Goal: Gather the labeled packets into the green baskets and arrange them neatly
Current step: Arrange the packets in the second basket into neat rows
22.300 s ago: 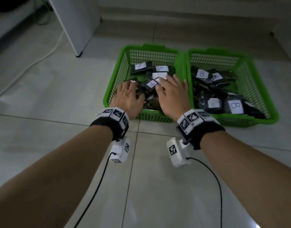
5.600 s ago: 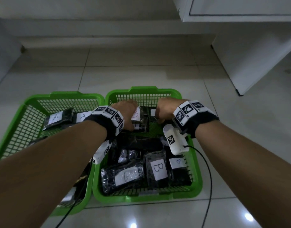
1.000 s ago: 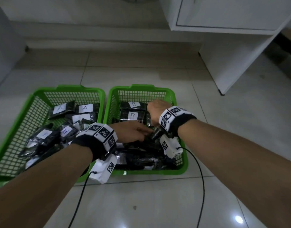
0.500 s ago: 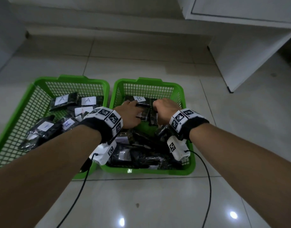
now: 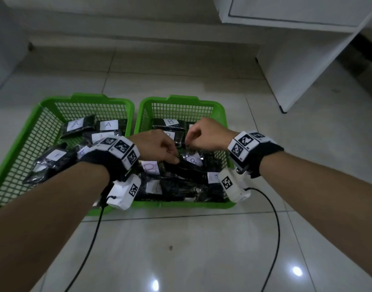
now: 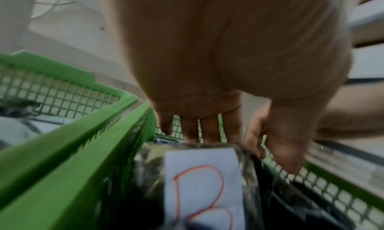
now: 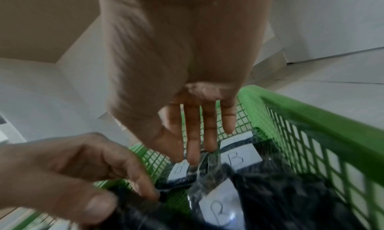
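We see two green plastic mesh baskets (image 5: 96,101) side by side on the floor; dark plastic packets with white A labels (image 5: 108,124) fill the nine-o'clock one, B-labelled packets (image 5: 170,122) the three-o'clock one.

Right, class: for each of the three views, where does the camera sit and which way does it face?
Head: worn high, facing down at two green baskets; both forearms show.
Left wrist: under the left hand, facing its fingers above a red-lettered B packet.
Right wrist: under the right hand, facing B packets.
All three share the right basket.
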Action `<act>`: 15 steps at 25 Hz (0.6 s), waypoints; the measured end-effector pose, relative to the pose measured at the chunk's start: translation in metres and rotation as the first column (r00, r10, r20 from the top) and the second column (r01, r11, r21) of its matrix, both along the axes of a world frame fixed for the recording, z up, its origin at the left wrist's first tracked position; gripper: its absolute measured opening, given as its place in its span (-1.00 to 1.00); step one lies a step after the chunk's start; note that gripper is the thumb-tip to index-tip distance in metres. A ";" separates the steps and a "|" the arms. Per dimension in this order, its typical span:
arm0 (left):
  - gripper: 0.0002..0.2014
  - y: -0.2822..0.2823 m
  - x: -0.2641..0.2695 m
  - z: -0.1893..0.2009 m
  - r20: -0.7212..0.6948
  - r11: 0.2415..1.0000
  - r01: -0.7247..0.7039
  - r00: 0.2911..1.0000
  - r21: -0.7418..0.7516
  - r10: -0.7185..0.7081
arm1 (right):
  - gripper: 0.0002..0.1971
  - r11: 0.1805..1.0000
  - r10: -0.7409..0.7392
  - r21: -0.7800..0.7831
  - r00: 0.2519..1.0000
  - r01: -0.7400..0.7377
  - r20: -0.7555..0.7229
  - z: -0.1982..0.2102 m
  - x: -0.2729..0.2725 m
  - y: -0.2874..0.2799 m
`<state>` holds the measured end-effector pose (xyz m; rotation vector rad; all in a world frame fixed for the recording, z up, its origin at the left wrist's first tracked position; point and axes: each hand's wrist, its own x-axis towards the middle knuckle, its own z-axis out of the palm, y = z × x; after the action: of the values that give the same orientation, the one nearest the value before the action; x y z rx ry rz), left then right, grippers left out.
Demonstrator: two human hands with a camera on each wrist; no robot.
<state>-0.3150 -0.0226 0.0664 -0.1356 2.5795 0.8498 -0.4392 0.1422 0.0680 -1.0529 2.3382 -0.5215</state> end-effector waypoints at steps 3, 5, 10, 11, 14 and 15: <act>-0.81 0.004 0.004 -0.003 -0.164 0.996 -0.061 0.985 -0.062 0.050 | -0.74 0.960 0.137 0.242 0.990 -0.139 0.025 -0.001 0.023 0.009; -0.82 0.005 0.006 0.005 -0.252 0.981 -0.188 0.948 0.054 0.196 | -0.72 0.966 0.117 0.235 0.993 -0.111 -0.011 0.003 0.026 0.015; -0.75 0.004 0.013 0.029 -0.095 0.731 -0.409 0.837 0.547 0.539 | -0.80 0.977 -0.140 -0.063 0.834 0.204 0.534 0.025 0.005 0.035; -0.74 0.007 0.016 0.031 -0.020 0.664 -0.437 0.826 0.607 0.563 | -0.76 0.957 -0.159 -0.096 0.767 0.275 0.621 0.025 0.004 0.038; -0.79 0.013 0.024 0.033 0.025 0.538 -0.451 0.782 0.712 0.623 | -0.63 0.909 -0.153 -0.163 0.670 0.384 0.727 0.023 0.010 0.042; -0.79 0.013 0.026 0.031 0.000 0.520 -0.441 0.762 0.731 0.648 | -0.63 0.900 -0.138 -0.177 0.644 0.399 0.752 0.021 0.011 0.041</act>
<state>-0.2891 -0.0097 0.0975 -0.6860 2.2281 2.1820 -0.4285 0.1834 0.0893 -0.4487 1.6938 -1.2379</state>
